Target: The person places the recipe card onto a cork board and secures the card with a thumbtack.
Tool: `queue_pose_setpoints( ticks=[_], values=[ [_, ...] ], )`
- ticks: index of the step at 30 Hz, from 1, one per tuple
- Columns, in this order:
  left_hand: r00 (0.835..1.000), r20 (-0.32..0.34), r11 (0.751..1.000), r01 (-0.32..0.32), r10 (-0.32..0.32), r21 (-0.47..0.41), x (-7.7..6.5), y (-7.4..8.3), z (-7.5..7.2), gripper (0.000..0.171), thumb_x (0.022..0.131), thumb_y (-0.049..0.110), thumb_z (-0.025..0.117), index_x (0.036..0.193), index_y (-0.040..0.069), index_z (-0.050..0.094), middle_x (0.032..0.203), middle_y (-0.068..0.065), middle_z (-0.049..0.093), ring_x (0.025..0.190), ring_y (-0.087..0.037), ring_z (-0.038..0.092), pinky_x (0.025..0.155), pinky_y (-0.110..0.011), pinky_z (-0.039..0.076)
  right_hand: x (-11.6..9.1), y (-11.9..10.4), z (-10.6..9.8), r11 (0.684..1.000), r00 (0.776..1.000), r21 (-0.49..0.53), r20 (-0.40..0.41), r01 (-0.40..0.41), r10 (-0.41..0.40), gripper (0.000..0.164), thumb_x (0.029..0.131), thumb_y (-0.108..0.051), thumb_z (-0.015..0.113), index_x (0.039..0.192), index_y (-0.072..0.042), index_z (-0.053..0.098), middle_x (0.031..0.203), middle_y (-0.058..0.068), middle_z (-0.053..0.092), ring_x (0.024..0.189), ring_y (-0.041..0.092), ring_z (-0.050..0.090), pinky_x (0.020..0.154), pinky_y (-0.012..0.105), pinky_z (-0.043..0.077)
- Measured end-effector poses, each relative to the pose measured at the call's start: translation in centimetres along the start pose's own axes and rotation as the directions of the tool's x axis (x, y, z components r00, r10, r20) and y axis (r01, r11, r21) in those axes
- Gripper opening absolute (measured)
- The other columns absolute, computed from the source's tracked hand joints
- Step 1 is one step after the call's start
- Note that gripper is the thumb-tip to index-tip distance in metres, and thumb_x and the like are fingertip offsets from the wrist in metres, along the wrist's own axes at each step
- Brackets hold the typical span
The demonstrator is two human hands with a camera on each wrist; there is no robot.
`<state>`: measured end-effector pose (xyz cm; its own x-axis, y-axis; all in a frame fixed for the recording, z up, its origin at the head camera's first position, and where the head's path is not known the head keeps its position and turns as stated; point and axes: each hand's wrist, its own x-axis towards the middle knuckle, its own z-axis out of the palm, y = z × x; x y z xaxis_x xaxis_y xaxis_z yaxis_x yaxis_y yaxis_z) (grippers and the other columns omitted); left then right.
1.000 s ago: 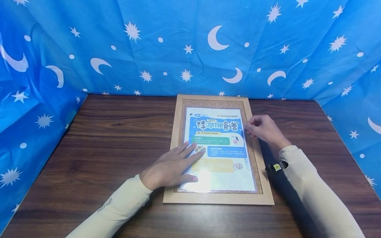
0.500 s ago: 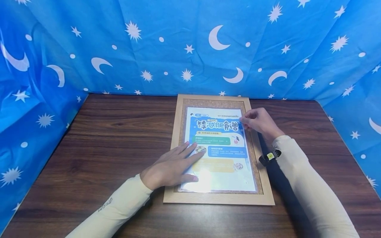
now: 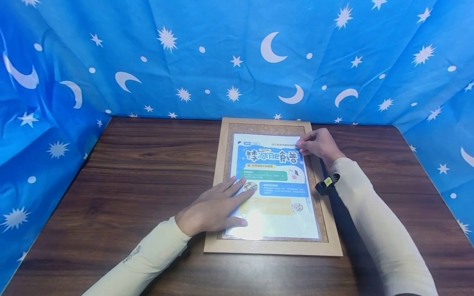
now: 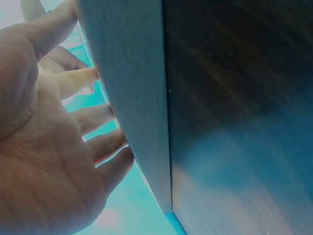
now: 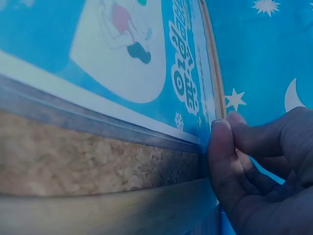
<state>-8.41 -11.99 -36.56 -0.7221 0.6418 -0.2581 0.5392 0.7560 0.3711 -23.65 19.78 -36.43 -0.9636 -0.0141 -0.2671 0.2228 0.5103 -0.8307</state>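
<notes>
A laminated sheet (image 3: 275, 224) with blue, green and yellow printed panels lies on a cork board (image 3: 266, 126) with a pale wooden frame (image 3: 272, 246). My left hand (image 3: 211, 205) rests on the sheet's lower left with fingers spread, its wrist over the frame's left side. The left wrist view shows its palm (image 4: 49, 142) beside the frame's edge. At the sheet's upper right corner is my right hand (image 3: 318, 144). Thumb and forefinger (image 5: 222, 139) pinch together there in the right wrist view, hiding the small thing between them; I cannot tell what it is.
The board lies on a dark wood-grain table (image 3: 155, 164), its far end near a blue curtain (image 3: 207, 70) with white moons and stars. A dark wrist device (image 3: 326, 185) is worn on the right wrist. Glare whitens the sheet's lower part.
My right hand has moved up and leftward along the sheet's right side to its upper right corner, fingertips still pinched. The left hand stays in place.
</notes>
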Motion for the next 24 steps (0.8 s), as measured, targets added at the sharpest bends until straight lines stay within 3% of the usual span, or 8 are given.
queue_pose_setpoints(
  ticks=[11, 24],
  values=[
    [1.0, 0.009, 1.0, 0.021, -0.021, 0.001, 0.1, 0.1, 0.1, 0.079, 0.098, 0.053, 0.059, 0.163, 0.026, 0.024, 0.17, -0.008, 0.009, 0.155, -0.032, 0.002, 0.124, -0.051, 0.009, 1.3, -0.4, 0.4, 0.998, 0.999, -0.059, 0.009, -0.032, 0.032, 0.021, 0.1, -0.008, 0.064, 0.116, 0.005, 0.068, 0.11, 0.02, 0.067, 0.085, 0.02, 0.071, 0.077, 0.025, 0.06],
    [1.0, 0.01, 1.0, 0.018, -0.018, -0.001, 0.1, 0.0, 0.0, 0.079, 0.098, 0.054, 0.059, 0.163, 0.026, 0.023, 0.17, -0.008, 0.009, 0.155, -0.032, 0.002, 0.124, -0.052, 0.009, 2.5, -0.9, 0.0, 0.995, 0.995, -0.062, 0.064, -0.076, 0.08, 0.018, 0.097, -0.008, 0.068, 0.108, 0.006, 0.071, 0.089, 0.012, 0.071, 0.077, 0.02, 0.068, 0.071, 0.026, 0.059]
  ],
)
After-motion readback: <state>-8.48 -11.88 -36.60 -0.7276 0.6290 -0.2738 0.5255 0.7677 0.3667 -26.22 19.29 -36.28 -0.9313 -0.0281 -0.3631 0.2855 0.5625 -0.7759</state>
